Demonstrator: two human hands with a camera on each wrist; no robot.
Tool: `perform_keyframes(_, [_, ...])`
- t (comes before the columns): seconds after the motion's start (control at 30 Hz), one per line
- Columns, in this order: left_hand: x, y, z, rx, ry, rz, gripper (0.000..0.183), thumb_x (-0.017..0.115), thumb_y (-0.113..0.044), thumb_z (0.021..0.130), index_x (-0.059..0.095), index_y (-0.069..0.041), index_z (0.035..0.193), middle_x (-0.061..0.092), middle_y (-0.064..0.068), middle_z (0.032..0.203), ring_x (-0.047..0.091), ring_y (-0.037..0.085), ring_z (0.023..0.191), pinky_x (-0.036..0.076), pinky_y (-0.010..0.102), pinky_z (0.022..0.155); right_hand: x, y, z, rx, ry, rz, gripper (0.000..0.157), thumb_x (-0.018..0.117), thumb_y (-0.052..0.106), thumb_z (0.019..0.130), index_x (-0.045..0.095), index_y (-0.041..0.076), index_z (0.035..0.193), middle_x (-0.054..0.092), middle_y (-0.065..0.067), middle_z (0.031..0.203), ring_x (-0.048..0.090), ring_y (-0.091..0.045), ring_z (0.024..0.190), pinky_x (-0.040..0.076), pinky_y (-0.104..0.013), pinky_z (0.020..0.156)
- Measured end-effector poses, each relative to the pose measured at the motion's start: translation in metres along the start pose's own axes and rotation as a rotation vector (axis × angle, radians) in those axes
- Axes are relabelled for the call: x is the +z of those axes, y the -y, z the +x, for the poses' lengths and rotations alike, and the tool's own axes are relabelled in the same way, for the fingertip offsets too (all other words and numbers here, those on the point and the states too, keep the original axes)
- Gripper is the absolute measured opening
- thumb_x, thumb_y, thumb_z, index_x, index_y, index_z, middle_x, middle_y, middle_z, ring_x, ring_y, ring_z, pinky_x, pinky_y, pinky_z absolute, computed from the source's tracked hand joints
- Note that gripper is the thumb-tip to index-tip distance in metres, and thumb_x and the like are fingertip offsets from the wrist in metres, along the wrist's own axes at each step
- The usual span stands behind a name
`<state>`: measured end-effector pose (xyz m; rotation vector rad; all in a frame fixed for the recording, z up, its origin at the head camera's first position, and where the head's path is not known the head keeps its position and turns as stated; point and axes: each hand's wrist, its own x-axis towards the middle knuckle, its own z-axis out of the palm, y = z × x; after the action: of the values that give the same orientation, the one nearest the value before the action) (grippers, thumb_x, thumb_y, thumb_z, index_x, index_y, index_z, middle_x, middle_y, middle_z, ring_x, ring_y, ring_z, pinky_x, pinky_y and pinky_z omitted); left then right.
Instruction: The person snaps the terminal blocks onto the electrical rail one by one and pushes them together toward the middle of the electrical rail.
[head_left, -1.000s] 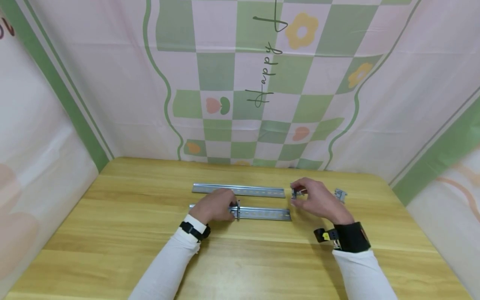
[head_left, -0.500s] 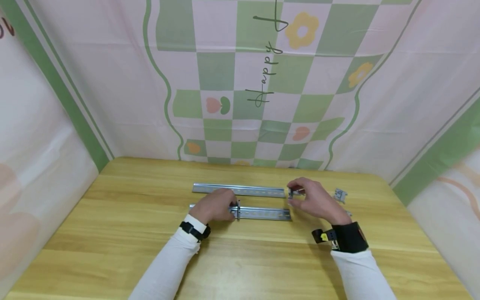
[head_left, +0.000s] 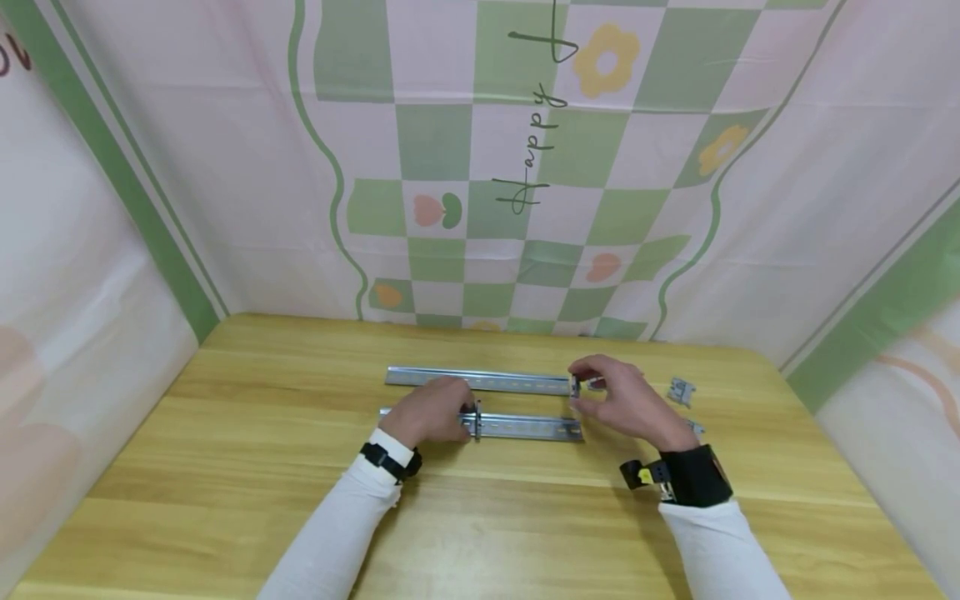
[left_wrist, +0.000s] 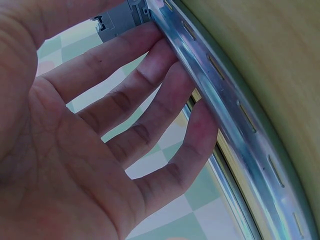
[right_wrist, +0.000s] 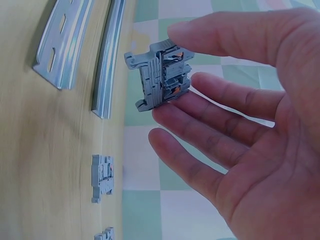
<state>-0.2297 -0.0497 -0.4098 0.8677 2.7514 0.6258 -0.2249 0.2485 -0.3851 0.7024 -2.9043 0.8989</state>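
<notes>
Two slotted metal DIN rails lie parallel on the wooden table. My left hand (head_left: 431, 410) straddles the near rail (head_left: 528, 427), its fingertips curled against the rail's edge in the left wrist view. Beside its index finger a grey terminal block (left_wrist: 122, 21) stands across that rail. My right hand (head_left: 630, 402) pinches another grey terminal block (right_wrist: 162, 75) between thumb and fingers, raised off the table. In the head view this block overlaps the right end of the far rail (head_left: 480, 379). Its orange details face the palm.
Two loose grey terminal blocks lie to the right: one block (head_left: 681, 391) beyond the right hand, the other block (head_left: 696, 427) partly hidden by the right wrist. A patterned cloth (head_left: 502, 167) hangs behind the table (head_left: 480, 525).
My right hand has moved slightly left with its terminal block, from beside the far rail's end to overlapping it. The left hand has stayed in place on the near rail.
</notes>
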Motion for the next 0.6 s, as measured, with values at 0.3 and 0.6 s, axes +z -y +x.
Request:
perform_keyframes(0.3, [0.0007,0.0002,0.0005,-0.005,0.003,-0.017,0.014,0.076,-0.022,0.069,0.062,-0.021,0.066,0.052,-0.007,0.065,0.043,0.011,0.057,0.038,0.027,0.05,0.0039,0.0019,0.0016,-0.02,-0.011,0.032,0.045,0.068,0.02,0.08,0.051,0.01,0.121,0.057,-0.011,0.115,0.054,-0.028,0.106,0.044,-0.037,0.086])
perform_keyframes(0.6, [-0.0004,-0.0002,-0.0003,-0.005,0.007,-0.013,0.014,0.075,-0.022,0.069,0.062,-0.021,0.066,0.053,-0.007,0.066,0.043,0.011,0.058,0.039,0.027,0.05,0.0091,0.0057,0.0042,-0.029,-0.007,0.039,0.046,0.068,0.017,0.08,0.051,0.009,0.122,0.056,-0.011,0.115,0.054,-0.027,0.106,0.044,-0.038,0.087])
